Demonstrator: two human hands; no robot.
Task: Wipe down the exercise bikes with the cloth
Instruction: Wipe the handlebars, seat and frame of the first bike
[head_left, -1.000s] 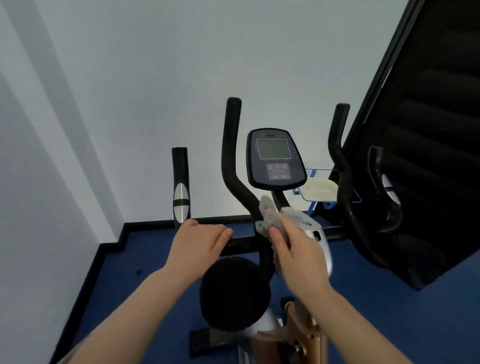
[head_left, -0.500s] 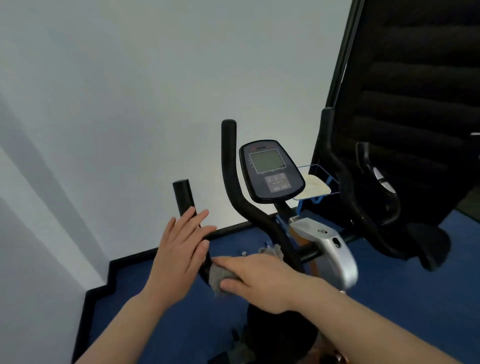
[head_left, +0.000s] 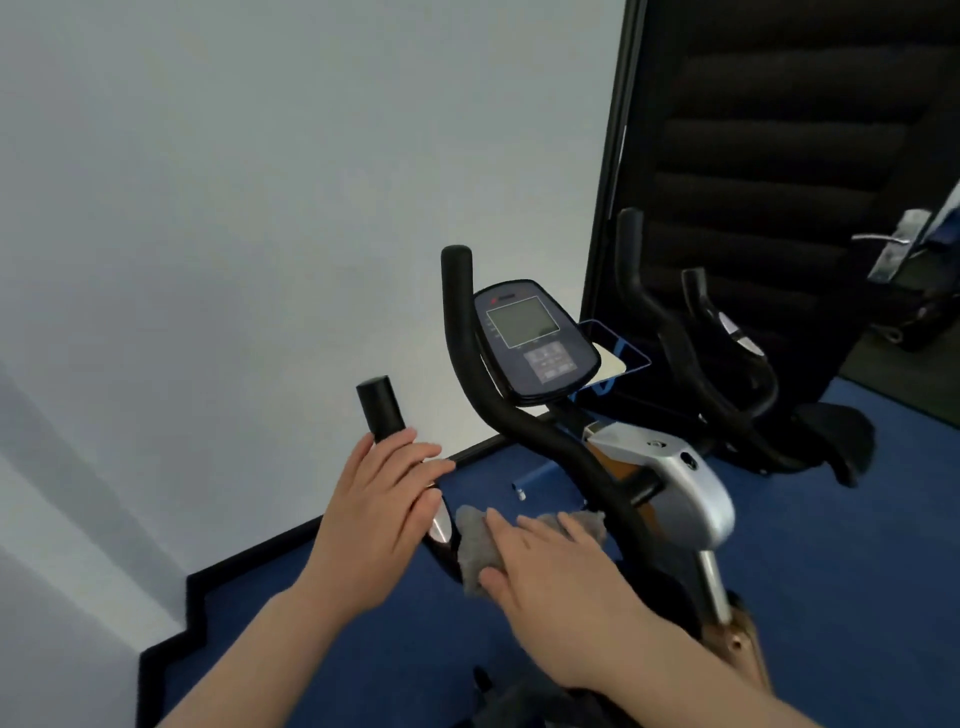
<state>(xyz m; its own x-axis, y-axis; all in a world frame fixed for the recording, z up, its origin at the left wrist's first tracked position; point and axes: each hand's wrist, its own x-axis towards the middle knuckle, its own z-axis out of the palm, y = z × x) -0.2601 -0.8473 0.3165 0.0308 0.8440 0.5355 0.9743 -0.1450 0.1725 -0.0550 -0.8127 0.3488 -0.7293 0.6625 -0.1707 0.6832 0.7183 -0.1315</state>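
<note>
An exercise bike with black handlebars (head_left: 467, 338) and a dark console (head_left: 535, 343) stands in front of me. My left hand (head_left: 376, 512) rests on the left grip (head_left: 382, 410), fingers loosely curled round it. My right hand (head_left: 550, 577) presses a grey cloth (head_left: 475, 545) onto the crossbar between the grips, wrapped over the bar. The silver stem housing (head_left: 670, 473) sits to the right of the cloth.
A white wall is close on the left and ahead. A tall black padded panel (head_left: 779, 156) stands at the right behind the right handlebars (head_left: 644, 296). Blue carpet (head_left: 831, 545) with a black skirting edge covers the floor. More equipment (head_left: 909, 260) shows at the far right.
My right hand carried the cloth from the stem under the console down and left onto the crossbar. My left hand slid up the left grip. The view swung right.
</note>
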